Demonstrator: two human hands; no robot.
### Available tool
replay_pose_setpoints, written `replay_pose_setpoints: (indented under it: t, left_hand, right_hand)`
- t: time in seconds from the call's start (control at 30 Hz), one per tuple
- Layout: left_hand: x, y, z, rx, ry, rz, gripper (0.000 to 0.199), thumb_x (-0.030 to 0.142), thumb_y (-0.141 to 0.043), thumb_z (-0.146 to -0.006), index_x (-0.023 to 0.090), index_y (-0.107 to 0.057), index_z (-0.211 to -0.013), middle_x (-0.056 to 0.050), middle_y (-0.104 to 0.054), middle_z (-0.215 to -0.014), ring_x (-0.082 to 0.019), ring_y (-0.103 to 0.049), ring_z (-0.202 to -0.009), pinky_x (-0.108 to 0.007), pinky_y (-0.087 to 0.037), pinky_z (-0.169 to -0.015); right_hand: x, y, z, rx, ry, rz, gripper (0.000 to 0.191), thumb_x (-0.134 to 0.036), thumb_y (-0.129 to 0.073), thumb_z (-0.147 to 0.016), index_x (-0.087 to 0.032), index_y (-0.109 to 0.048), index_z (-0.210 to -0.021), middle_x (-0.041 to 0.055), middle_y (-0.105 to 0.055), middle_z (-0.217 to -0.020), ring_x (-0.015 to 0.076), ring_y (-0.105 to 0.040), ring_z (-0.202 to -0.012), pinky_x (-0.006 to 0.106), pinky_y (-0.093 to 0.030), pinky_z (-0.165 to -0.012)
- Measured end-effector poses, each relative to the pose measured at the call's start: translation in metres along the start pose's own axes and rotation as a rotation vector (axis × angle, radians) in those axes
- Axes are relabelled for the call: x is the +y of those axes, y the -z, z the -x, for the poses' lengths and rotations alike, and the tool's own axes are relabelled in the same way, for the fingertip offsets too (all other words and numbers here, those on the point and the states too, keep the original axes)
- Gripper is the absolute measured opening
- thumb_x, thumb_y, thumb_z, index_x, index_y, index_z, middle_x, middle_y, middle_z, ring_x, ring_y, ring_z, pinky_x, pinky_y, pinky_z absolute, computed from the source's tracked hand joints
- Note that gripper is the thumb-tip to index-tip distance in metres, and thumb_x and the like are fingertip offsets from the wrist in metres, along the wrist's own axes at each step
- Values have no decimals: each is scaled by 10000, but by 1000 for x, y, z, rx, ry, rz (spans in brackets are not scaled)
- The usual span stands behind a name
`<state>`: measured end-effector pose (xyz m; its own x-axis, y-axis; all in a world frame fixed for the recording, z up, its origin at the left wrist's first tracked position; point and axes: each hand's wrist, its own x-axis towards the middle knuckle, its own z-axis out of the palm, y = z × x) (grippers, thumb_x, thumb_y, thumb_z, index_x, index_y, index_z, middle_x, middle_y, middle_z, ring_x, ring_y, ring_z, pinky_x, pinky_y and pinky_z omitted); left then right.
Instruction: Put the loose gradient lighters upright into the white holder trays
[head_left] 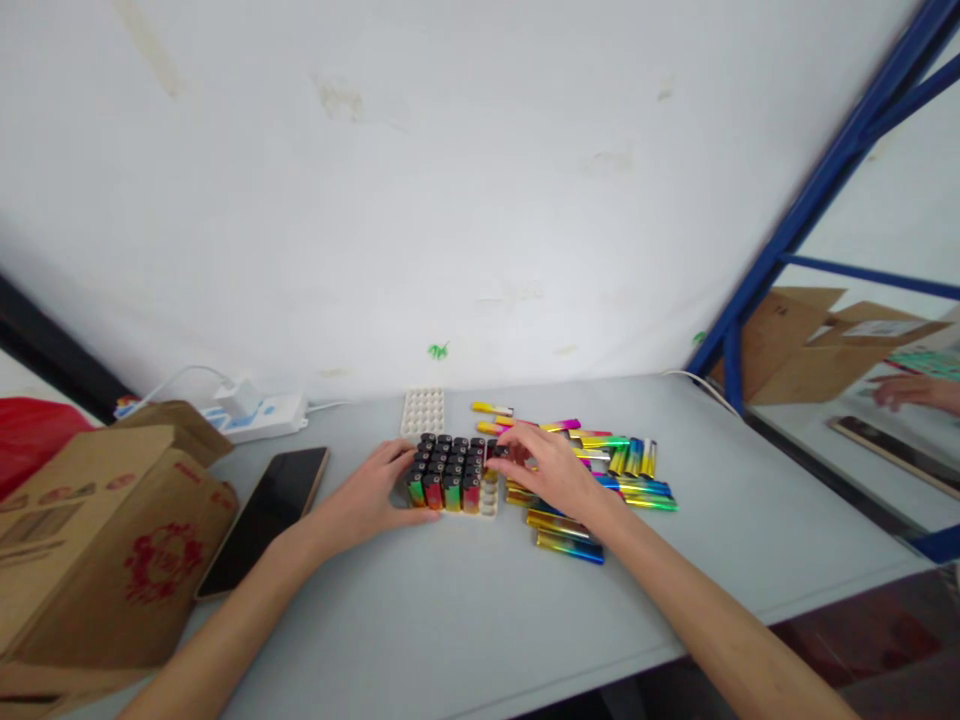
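Observation:
Lighters [452, 490] with black tops and shiny coloured bodies stand upright in tight rows in a white holed tray [488, 508]. Around the block's left side curls my left hand [367, 500], its thumb at the front corner and its fingers by the back. My right hand [551, 470] is closed at the right end of the block, pinching a black-topped lighter [496, 450] above that column. Several holes at the front of this column show bare. Close to my right hand, many shiny multicoloured lighters [570, 546] lie loose in a pile; their ends are partly hidden.
Another white holed tray [423, 412] lies behind the block. To the left are a phone [262, 520], a power strip [262, 418] and a cardboard box [112, 550]. A blue metal frame [780, 240] rises at right, with another person's hand [911, 391] beyond it.

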<state>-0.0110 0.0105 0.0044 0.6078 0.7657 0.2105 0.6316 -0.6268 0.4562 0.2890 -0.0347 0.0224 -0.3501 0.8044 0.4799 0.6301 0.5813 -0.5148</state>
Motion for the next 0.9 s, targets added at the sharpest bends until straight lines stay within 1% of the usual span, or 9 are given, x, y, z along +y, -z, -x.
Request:
replay_pose_setpoints:
  t: [0.07,0.2,0.33,0.4,0.53,0.6,0.67,0.8,0.9]
  left_hand:
    - [1,0,-1,1,-3,-2,752,646,-804,-707,173,-666,-1276,-168,-607,-1378,-372,-586,-1268,-516,-459,-1143]
    - [1,0,-2,20,-8,7,748,638,-812,-697,191,-667,-1279,-149,-615,-1376,-368,-593,-1263,-508,-463,-1140]
    - [1,0,-1,15,-1,4,714,632,-816,-694,186,-681,-1236,-152,-623,-1356,-366,-598,-1254,-510,-475,-1128]
    - [1,1,0,9,1,-7,692,622,-797,-727,170,-674,-1237,-159,-618,-1361,-360,-595,-1258,-509,-474,-1128]
    - [0,0,-1,1,11,-21,692,605,-791,-743,162,-659,-1258,-165,-608,-1377,-356,-586,-1274,-512,-465,-1135]
    - [-1,-1,-2,-1,27,-16,717,626,-812,-701,181,-671,-1246,-163,-612,-1376,-367,-585,-1278,-522,-465,-1135]
    - [-2,-1,-2,-4,40,-12,718,638,-814,-689,193,-679,-1236,-160,-613,-1379,-371,-580,-1288,-528,-461,-1138]
    - [-1,0,-2,-17,34,-21,682,613,-798,-731,187,-671,-1248,-146,-608,-1392,-346,-565,-1304,-511,-444,-1155]
    - [-2,0,-1,-23,33,-40,681,608,-782,-757,173,-656,-1266,-146,-594,-1409,-333,-556,-1314,-490,-436,-1166]
  right_hand:
    - [0,0,0,-12,-2,5,226,-429,-650,-976,-209,-622,-1021,32,-706,-949,158,-645,-770,278,-485,-722]
    - [-2,1,-1,-123,1,41,239,-452,-621,-990,-214,-622,-977,22,-711,-889,175,-649,-792,283,-472,-720]
    - [0,7,-3,-191,5,40,287,-485,-607,-989,-212,-631,-905,9,-705,-805,173,-642,-734,274,-452,-679]
    - [2,9,-4,-211,9,69,298,-490,-602,-991,-210,-643,-898,10,-711,-791,176,-644,-715,275,-441,-665]
    - [3,0,-4,-209,-63,252,340,-505,-610,-982,-199,-666,-845,37,-736,-789,197,-657,-700,287,-417,-642]
    - [2,-7,-4,-250,-97,336,366,-510,-622,-974,-194,-673,-797,50,-739,-769,207,-663,-698,291,-411,-640]
    - [1,-9,-5,-289,-90,347,370,-517,-633,-965,-192,-681,-795,50,-739,-760,208,-666,-708,292,-415,-652]
    - [5,8,-7,-294,-47,304,389,-546,-610,-971,-190,-693,-839,44,-741,-814,192,-661,-746,292,-440,-719]
    - [23,29,-5,-206,-135,441,408,-534,-496,-1031,-188,-710,-991,92,-737,-963,229,-660,-916,333,-456,-861]
